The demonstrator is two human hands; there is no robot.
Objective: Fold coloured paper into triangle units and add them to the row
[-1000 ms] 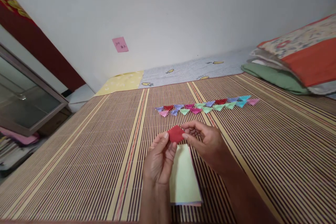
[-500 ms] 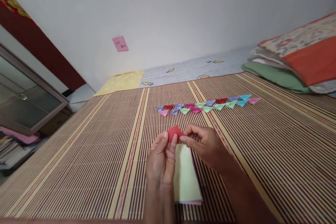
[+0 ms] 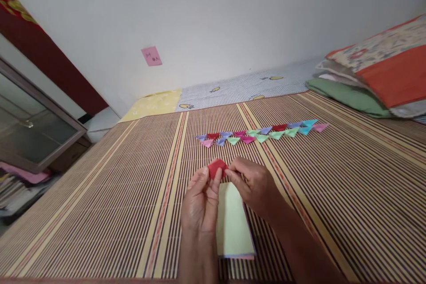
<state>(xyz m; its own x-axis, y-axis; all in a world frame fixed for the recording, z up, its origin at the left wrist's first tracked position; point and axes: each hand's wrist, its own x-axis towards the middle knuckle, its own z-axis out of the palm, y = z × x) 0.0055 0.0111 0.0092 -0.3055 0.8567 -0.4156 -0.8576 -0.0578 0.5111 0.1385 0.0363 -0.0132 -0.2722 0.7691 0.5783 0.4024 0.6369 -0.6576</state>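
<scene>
A small folded piece of red paper (image 3: 215, 167) is held up between both hands, above the striped mat. My left hand (image 3: 200, 202) grips its left and lower edge, thumb on one side and fingers pressed against it. My right hand (image 3: 253, 183) pinches its right corner between thumb and forefinger. Below the hands lies a stack of pale yellow-green paper (image 3: 234, 224), with blue and pink edges peeking out at its lower end. Farther off, two rows of folded paper triangles (image 3: 261, 137) in pink, red, purple, green and blue lie on the mat.
The striped bamboo mat (image 3: 109, 195) spreads under everything. Folded bedding (image 3: 388, 71) is piled at the back right. A patterned sheet (image 3: 229, 91) runs along the wall, where a pink note (image 3: 151, 56) hangs. A glass-fronted cabinet (image 3: 31, 120) stands at the left.
Both hands have shifted slightly left with the red paper. Its right corner now looks folded in further, and the right fingers are closer to the left hand.
</scene>
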